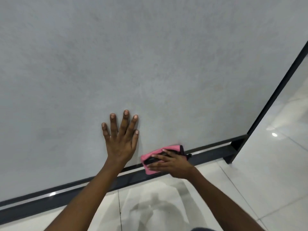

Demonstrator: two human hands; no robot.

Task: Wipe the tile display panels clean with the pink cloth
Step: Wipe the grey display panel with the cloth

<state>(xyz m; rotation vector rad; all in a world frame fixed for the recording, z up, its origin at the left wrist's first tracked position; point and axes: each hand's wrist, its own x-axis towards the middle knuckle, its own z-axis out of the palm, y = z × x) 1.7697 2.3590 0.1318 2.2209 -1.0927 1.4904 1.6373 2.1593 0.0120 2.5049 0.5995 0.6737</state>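
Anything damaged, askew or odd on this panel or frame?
Nothing stands out. The grey tile panel shows no cracks or chips; the dark metal frame runs straight. Left hand lies flat on it; right hand presses the pink cloth.

The left hand (121, 140) lies flat, fingers (126, 120) spread, on the grey tile panel (150, 55). Just right of it, the right hand (173, 162) presses the pink cloth (150, 170) against the panel's bottom edge, over the dark frame (208, 155).

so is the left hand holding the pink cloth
No, the left hand lies flat with spread fingers on the grey panel, while the right hand presses the pink cloth.
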